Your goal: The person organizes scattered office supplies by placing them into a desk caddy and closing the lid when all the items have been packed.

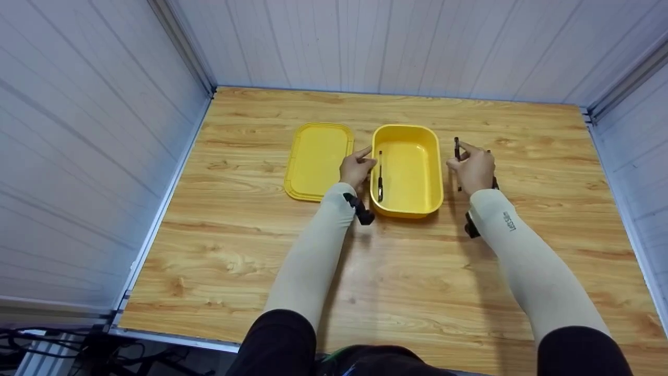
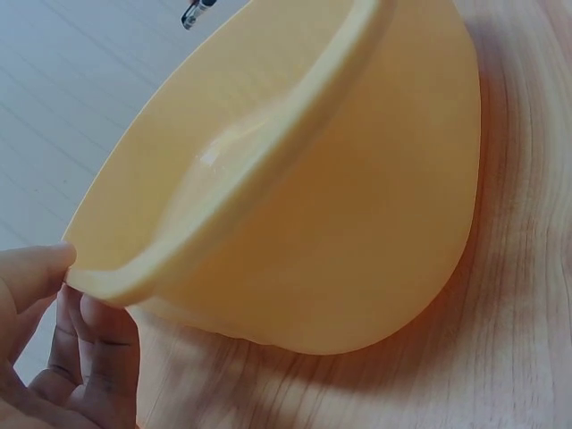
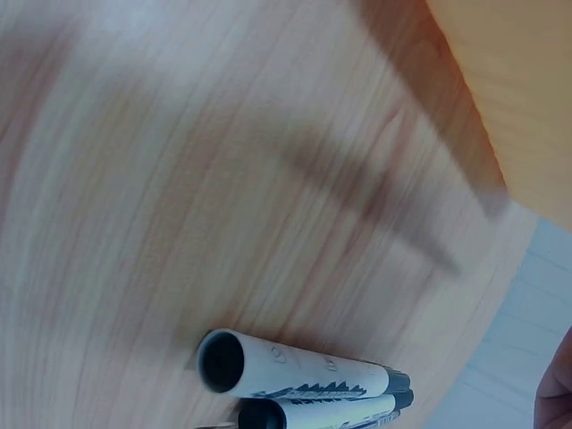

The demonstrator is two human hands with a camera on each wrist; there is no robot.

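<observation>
A yellow plastic box (image 1: 409, 208) stands uncovered on the table. My left hand (image 1: 356, 168) pinches its left rim; in the left wrist view, the thumb is on the rim and the fingers are below it. Inside, along the left wall, lies a pen (image 1: 380, 180). Just right of the box, my right hand (image 1: 476, 169) holds a dark pen (image 1: 457, 149) above the table. Its tip (image 2: 197, 12) shows beyond the box in the left wrist view. Beneath that hand are white markers with black ends (image 3: 308, 368), mostly hidden in the head view.
To the left of the box, a flat yellow lid (image 1: 318, 162) lies on the wood-grain table (image 1: 235, 250). Pale panels (image 1: 334, 47) enclose the table at the back and both sides. Cables (image 1: 42, 339) hang beyond the front left corner.
</observation>
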